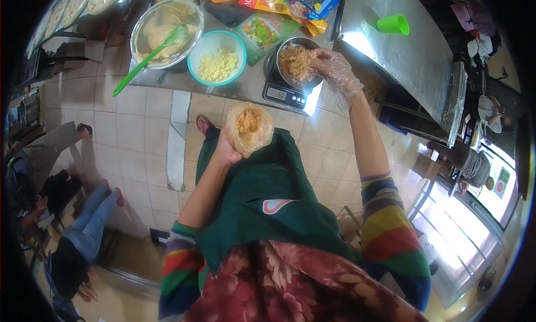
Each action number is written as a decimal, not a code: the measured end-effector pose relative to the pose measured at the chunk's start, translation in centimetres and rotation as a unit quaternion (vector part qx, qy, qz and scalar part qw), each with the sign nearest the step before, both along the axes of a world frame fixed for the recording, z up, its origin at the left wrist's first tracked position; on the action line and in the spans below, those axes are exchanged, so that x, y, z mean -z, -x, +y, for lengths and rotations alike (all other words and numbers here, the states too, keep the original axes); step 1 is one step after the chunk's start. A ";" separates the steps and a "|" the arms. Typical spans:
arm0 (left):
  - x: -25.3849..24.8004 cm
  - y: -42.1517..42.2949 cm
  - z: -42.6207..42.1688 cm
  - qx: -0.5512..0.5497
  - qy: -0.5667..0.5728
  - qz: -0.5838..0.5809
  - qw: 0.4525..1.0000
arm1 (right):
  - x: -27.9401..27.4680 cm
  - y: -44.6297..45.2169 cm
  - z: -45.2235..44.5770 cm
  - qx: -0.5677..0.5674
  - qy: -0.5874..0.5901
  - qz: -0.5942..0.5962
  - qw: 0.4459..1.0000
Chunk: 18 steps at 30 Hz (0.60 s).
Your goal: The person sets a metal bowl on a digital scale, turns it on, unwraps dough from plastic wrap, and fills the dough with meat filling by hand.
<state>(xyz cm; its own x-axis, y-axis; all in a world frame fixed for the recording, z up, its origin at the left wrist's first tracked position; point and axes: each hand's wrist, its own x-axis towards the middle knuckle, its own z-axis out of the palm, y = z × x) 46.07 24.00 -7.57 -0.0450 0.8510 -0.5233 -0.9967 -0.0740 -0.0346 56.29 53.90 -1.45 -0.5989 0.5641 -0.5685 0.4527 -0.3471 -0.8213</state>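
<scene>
My left hand is closed round a flat piece of dough with a mound of crumbly orange-brown filling on it, held above the green apron. My right hand, in a clear plastic glove, reaches to the right rim of a metal bowl of brown filling; its fingertips are at the filling, and whether they hold any is hidden. The bowl stands on a black digital scale at the counter's front edge.
Left of the scale are a blue-rimmed bowl of pale crumbs and a large bowl with a green spatula. Packets lie behind. A green cup lies on the metal surface at right. Other people stand at both sides.
</scene>
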 end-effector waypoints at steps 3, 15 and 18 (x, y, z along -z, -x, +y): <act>0.0 0.0 0.0 0.002 0.006 -0.011 1.000 | 0.2 0.0 0.1 -0.001 -0.002 0.002 1.000; 0.2 0.1 0.2 0.011 -0.005 -0.009 1.000 | 0.3 -0.4 0.1 0.000 0.033 0.042 0.999; 1.3 -0.1 0.1 -0.003 -0.068 -0.041 0.997 | -0.4 -0.6 -0.9 -0.003 0.058 0.085 0.995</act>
